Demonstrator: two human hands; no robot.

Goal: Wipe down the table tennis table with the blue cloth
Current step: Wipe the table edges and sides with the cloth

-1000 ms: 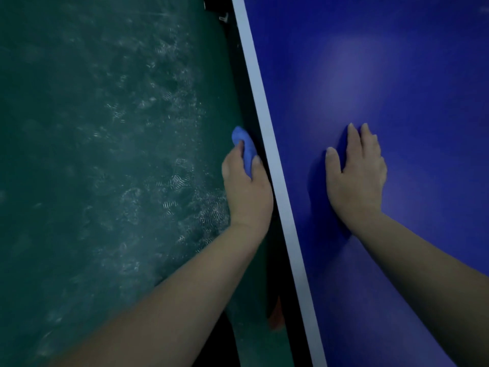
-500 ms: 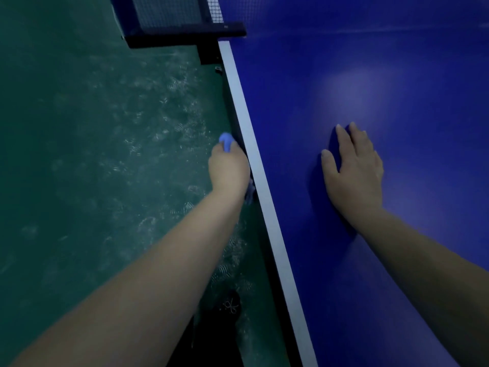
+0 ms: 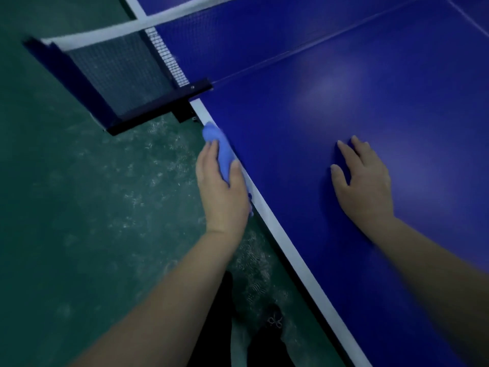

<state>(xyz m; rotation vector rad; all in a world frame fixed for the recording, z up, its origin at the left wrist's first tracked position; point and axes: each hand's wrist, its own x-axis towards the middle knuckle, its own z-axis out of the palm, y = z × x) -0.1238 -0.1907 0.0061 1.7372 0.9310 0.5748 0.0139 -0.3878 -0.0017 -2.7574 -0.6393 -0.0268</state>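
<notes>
Left hand (image 3: 222, 192): grips the bunched soft blue cloth (image 3: 221, 152), fingers and thumb curled round it.
Cloth: against the rim of the white-edged blue table tennis table (image 3: 304, 128), at 5 o'clock of the dark net clamp (image 3: 195, 90).
Right hand (image 3: 363, 181): fingers straight, flat on top.
Technique: press firmly; stop before the clamp.

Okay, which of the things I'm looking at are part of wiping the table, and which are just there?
Part of the job: table tennis table; blue cloth, held in the left hand at its side edge; right hand, resting flat on top.
Just there: net; net clamp; green floor.
</notes>
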